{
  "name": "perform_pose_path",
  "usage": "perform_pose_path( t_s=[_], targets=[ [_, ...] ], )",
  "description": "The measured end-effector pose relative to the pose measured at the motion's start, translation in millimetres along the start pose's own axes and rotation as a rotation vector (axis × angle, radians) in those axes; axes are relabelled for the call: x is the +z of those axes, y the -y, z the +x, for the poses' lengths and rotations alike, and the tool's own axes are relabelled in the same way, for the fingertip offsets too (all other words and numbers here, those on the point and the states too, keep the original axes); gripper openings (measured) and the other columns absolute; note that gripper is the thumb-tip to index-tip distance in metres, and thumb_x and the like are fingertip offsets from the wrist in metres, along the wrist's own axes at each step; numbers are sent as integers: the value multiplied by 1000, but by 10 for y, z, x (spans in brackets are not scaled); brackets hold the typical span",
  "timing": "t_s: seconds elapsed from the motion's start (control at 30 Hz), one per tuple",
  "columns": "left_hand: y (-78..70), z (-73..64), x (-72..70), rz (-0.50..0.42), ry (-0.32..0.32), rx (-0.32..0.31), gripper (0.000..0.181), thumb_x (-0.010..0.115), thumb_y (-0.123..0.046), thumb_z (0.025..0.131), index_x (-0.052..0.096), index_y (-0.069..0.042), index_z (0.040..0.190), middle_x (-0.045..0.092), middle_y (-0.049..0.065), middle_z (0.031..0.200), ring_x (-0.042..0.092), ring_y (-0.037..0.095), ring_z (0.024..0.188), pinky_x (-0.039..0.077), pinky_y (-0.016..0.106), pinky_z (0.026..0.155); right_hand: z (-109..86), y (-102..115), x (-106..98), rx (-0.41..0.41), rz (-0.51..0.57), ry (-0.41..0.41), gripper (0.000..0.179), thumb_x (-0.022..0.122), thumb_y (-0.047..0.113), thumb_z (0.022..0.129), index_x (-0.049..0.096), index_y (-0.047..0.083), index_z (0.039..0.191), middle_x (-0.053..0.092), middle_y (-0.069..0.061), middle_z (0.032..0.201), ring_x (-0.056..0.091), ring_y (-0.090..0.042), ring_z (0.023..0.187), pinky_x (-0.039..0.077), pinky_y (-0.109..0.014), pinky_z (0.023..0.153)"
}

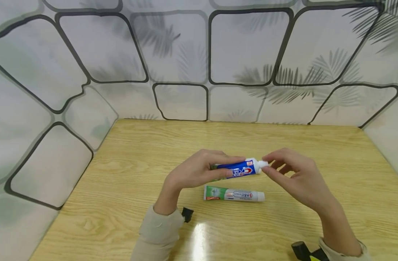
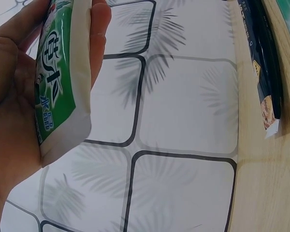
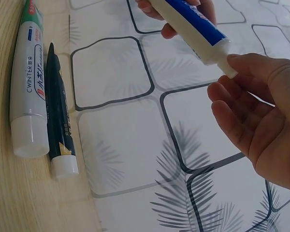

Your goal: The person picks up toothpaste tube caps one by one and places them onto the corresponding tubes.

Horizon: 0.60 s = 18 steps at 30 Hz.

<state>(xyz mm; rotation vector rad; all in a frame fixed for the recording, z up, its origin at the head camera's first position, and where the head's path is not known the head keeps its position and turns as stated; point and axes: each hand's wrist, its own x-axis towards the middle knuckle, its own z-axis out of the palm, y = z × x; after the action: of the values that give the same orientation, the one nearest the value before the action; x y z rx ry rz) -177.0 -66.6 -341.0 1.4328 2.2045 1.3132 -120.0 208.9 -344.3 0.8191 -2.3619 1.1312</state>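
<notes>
My left hand (image 1: pixel 199 168) grips a blue and green Crest toothpaste tube (image 1: pixel 239 169) above the table, thumb on one side and fingers on the other. The tube's flat white end (image 2: pixel 70 137) faces back toward the left wrist. At its other end, my right hand (image 1: pixel 296 177) pinches the small white cap (image 3: pixel 227 66) between thumb and fingertips. Below the held tube, a white and green toothpaste tube (image 1: pixel 241 194) lies on the table. Beside that one is a dark tube with a white cap (image 3: pixel 59 118), seen in both wrist views but not made out in the head view.
A wood-grain table (image 1: pixel 127 156) spreads under both hands. Walls with a stone-and-leaf pattern (image 1: pixel 177 47) rise behind it and at both sides. Black camera mounts (image 1: pixel 187 214) show at the wrists, by the light sleeves.
</notes>
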Motion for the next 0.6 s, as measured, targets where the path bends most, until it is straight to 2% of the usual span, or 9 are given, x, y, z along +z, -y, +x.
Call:
perform_pose_path(
  t_s=[0.6],
  targets=[
    [-1, -1, 7, -26, 14, 0, 42, 63, -14, 98, 59, -10, 139, 69, 1, 111, 56, 6, 82, 48, 21, 68, -5, -6, 23, 61, -17, 3, 20, 71, -5, 87, 73, 12, 98, 68, 9, 86, 60, -3, 73, 49, -16, 63]
  ],
)
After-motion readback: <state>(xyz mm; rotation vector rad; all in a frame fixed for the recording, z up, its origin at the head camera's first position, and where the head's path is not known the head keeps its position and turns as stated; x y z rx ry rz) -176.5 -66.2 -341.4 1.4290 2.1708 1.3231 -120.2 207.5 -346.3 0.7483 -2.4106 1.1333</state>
